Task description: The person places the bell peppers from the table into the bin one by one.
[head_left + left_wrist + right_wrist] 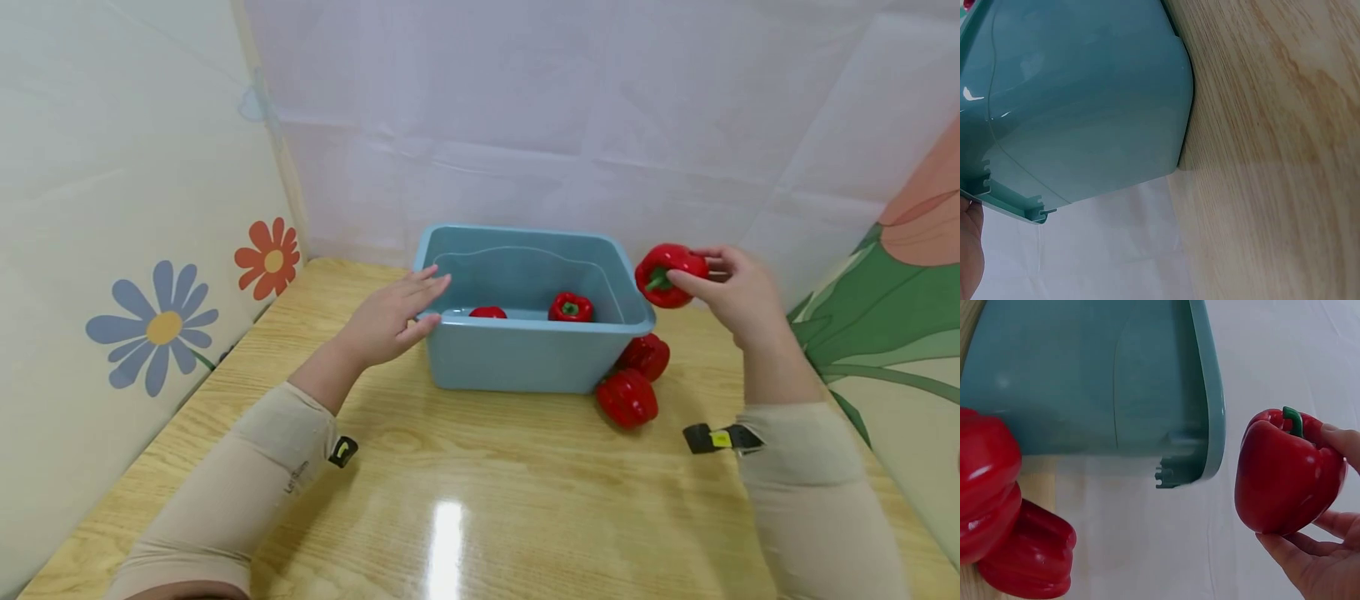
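Note:
A red bell pepper (671,275) with a green stem is held in my right hand (738,292), thumb on one side and fingers on the other. It hangs in the air just beyond the right rim of a blue plastic bin (517,358). In the right wrist view the pepper (1288,478) is apart from the bin's rim. My left hand (393,321) rests on the bin's left rim with its fingers stretched out. Inside the bin lie a red bell pepper (570,307) and another red one (488,312), mostly hidden by the front wall.
Two more red bell peppers, a nearer one (628,399) and a farther one (647,357), lie on the wooden table (375,500) against the bin's right side. A pale cloth wall (525,108) stands close behind the bin. Flower-printed panels flank the table.

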The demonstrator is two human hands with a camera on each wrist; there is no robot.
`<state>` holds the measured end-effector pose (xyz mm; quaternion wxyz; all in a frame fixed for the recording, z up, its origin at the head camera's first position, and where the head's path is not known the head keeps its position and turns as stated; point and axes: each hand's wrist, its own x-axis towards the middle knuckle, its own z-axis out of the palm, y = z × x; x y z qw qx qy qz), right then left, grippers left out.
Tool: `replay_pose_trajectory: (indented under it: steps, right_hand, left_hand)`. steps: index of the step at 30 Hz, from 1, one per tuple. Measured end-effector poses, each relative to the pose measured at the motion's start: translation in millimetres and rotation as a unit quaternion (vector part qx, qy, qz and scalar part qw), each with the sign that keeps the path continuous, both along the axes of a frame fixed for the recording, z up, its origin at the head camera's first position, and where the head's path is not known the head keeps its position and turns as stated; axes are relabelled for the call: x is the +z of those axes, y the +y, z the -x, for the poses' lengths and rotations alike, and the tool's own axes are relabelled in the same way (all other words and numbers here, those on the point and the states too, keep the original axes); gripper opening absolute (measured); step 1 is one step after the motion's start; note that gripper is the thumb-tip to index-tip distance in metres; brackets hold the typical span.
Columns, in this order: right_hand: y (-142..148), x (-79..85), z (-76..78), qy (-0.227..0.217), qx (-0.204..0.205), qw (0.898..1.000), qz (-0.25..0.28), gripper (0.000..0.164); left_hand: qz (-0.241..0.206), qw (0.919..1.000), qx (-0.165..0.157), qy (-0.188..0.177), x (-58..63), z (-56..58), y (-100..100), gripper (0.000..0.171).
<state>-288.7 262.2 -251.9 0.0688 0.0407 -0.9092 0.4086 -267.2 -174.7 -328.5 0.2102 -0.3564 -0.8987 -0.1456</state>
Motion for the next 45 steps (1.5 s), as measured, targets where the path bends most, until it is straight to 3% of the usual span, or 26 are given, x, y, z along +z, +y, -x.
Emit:
replay_pose_trajectory:
  steps: [12,30,45]
  right_hand:
    - [-30.7,3.5,1.5,-0.004,0.022,1.0,-0.008,0.08]
    - [-66.2,-9.0,7.5,-0.022,0.041,0.999,0.019,0.075]
    - [-97.3,-20.0,12.2,-0.022,0.056,0.998,-0.007,0.07]
  left_hand:
    - [-0.001,1.0,0.0,-0.001,-0.1,0.3,-0.2,0.057]
    - [-0.008,0.9999,-0.009,0.005,-0.8,0.7,-0.3,0.056]
    - [-0.002,1.0,-0.008,0.003,0.5,-0.2,-1.2,0.057]
